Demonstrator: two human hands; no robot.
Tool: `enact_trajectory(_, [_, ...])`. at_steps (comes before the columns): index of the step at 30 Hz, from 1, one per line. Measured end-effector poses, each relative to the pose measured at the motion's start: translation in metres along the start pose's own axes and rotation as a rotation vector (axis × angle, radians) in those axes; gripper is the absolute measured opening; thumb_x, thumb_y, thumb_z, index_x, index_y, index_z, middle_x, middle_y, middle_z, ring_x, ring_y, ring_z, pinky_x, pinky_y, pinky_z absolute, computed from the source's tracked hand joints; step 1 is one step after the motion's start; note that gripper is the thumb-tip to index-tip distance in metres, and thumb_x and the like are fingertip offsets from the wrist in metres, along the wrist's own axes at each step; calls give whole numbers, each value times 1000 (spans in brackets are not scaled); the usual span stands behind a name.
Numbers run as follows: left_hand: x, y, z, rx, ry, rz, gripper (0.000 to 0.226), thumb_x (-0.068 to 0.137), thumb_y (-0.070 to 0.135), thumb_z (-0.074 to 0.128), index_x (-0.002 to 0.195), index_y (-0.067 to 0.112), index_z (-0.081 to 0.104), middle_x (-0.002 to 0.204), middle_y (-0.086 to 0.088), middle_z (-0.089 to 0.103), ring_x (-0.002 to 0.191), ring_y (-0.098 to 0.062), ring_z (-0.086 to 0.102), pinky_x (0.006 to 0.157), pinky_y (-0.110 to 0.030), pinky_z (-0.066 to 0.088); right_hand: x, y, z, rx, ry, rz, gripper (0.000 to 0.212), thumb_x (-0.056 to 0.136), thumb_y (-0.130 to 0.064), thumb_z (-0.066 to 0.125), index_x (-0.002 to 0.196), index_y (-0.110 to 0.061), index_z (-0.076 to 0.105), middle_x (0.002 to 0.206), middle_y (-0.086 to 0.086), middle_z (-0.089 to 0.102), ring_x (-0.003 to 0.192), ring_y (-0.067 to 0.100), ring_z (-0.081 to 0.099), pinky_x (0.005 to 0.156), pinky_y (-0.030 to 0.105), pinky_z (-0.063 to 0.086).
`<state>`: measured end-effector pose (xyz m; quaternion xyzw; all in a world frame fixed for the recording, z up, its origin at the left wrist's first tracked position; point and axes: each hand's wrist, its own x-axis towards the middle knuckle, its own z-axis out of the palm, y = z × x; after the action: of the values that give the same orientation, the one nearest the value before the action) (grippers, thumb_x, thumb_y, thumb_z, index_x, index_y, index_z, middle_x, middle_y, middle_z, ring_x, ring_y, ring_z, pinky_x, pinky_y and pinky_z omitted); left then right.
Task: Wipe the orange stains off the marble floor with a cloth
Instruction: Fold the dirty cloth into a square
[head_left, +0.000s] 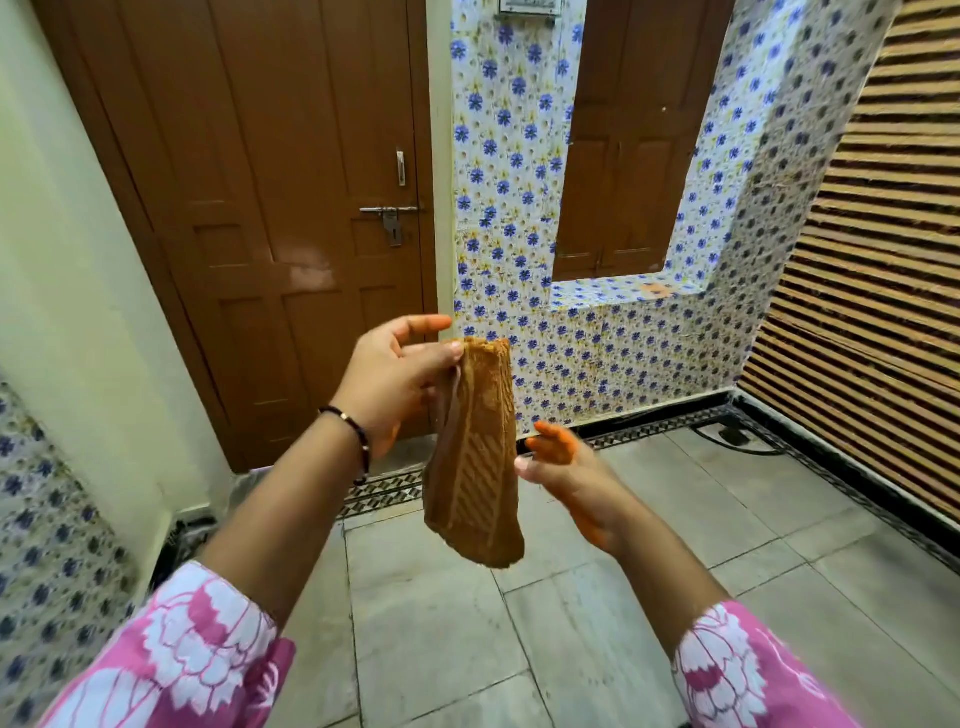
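While the left hand (395, 384) pinches the hanging cloth (475, 457), the orange-stained right hand (563, 467) spreads open beside it.

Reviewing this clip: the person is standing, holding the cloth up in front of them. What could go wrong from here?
1. The right hand is smeared orange on its fingers and edge; touching the floral wallpaper or brown door could spread stain.
2. The brown cloth hangs only from the left hand's pinch at its top edge, so it may slip and drop.
3. The cloth already looks orange-brown; wiping the marble floor with it might smear rather than lift colour.
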<state>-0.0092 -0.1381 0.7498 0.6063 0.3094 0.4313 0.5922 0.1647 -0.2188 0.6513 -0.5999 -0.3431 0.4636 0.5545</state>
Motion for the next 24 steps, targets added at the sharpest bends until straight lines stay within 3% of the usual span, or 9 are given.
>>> enact_trajectory(2, [-2, 12, -7, 7, -97, 10, 29, 85, 5, 62, 112, 14, 60, 84, -1, 72, 69, -7, 66, 61, -21, 55, 3, 6, 5, 37, -194, 117, 60, 76, -17, 75, 130, -14, 50, 126, 4, 60, 122, 23, 50, 110, 43, 28])
enact_trajectory(4, [-3, 20, -16, 24, -135, 25, 28, 84, 6, 62, 110, 16, 62, 80, 2, 72, 69, -8, 65, 61, -20, 55, 3, 9, 8, 118, -335, 118, 37, 73, -18, 71, 109, -12, 65, 105, 2, 70, 104, 21, 61, 99, 41, 41])
enact_trajectory(7, [-2, 8, -34, -117, 0, -16, 20, 91, 19, 54, 109, 17, 63, 82, 0, 68, 70, -13, 60, 58, -23, 51, 1, 0, 13, 216, -390, 31, 24, 71, -11, 68, 95, -8, 70, 92, 7, 73, 85, 21, 67, 80, 37, 52])
enact_trajectory(9, [-6, -18, -37, -346, 61, -227, 39, 95, 44, 42, 105, 16, 67, 91, -7, 71, 84, -23, 66, 70, -33, 51, 0, -11, 17, 284, -410, -9, 24, 73, -9, 71, 96, -6, 69, 93, 11, 72, 85, 23, 68, 80, 38, 56])
enact_trajectory(12, [-25, -69, -23, -629, -103, -531, 82, 87, 71, 21, 105, 9, 70, 107, -21, 69, 94, -35, 68, 78, -46, 52, -2, -31, 26, 318, -404, -7, 19, 79, -9, 62, 97, -4, 65, 81, 10, 71, 72, 22, 70, 67, 33, 59])
enact_trajectory(14, [-38, -88, -11, -680, -219, -608, 87, 83, 75, 19, 114, 9, 66, 115, -22, 66, 99, -36, 66, 79, -46, 56, 1, -39, 27, 309, -354, 12, 18, 82, -10, 60, 98, -3, 63, 75, 8, 69, 66, 20, 67, 64, 31, 59])
enact_trajectory(18, [-44, -91, -7, -708, -252, -516, 68, 86, 66, 32, 120, 16, 63, 122, -16, 64, 109, -32, 62, 84, -46, 54, 4, -41, 18, 403, -292, 51, 16, 85, -5, 57, 100, -1, 62, 80, 11, 66, 70, 22, 66, 69, 33, 58])
enact_trajectory(22, [-36, -87, -16, -261, -120, -439, 29, 92, 36, 51, 108, 16, 63, 108, -3, 68, 98, -17, 64, 70, -28, 55, 0, -38, 5, 410, -258, 88, 12, 91, 4, 47, 98, 4, 57, 62, 8, 66, 47, 13, 63, 42, 22, 51])
enact_trajectory(24, [-32, -86, -18, -59, -93, -394, 21, 91, 23, 56, 100, 6, 65, 98, -6, 69, 86, -14, 65, 64, -20, 55, 2, -33, -1, 325, -229, 119, 14, 86, 6, 53, 98, 3, 59, 71, 11, 68, 57, 18, 68, 51, 27, 57])
